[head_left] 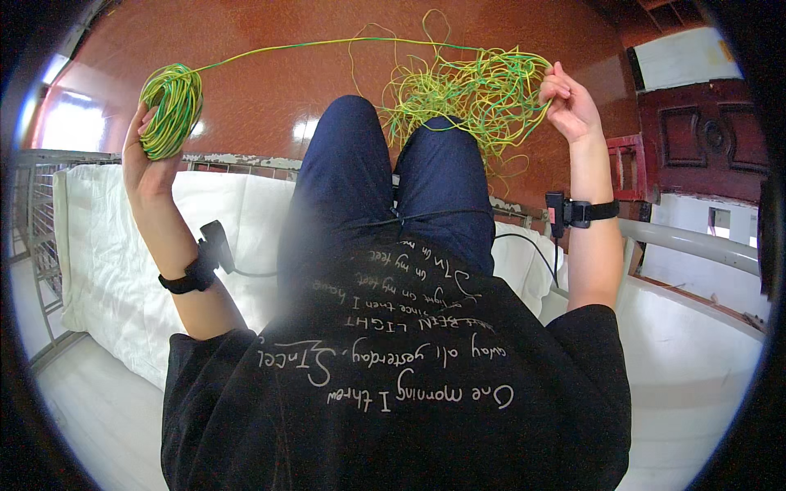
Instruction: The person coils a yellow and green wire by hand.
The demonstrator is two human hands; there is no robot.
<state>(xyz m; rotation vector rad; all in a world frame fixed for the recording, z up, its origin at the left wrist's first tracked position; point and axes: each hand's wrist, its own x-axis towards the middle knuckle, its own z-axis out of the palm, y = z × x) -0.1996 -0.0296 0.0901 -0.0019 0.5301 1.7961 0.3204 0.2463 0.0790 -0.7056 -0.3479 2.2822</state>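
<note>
In my left hand [153, 155], raised at the far left, is a neat oval coil of yellow-green wire [173, 110], with my fingers closed through and behind it. A single strand [327, 43] runs from the top of that coil across to the right. It reaches a loose tangle of the same wire [471, 94], spread above and beyond my knees. My right hand [568, 106] has its fingers curled at the right edge of the tangle, pinching some of its loops. Which strands lie inside that pinch is too fine to make out.
Below the tangle spreads a reddish-brown shiny surface [270, 90]. I sit on white bedding [233, 196] with a metal rail [696, 245] at the right. A dark red panelled door [704, 139] is at the far right. Black straps with small devices [585, 214] circle both forearms, trailing cables.
</note>
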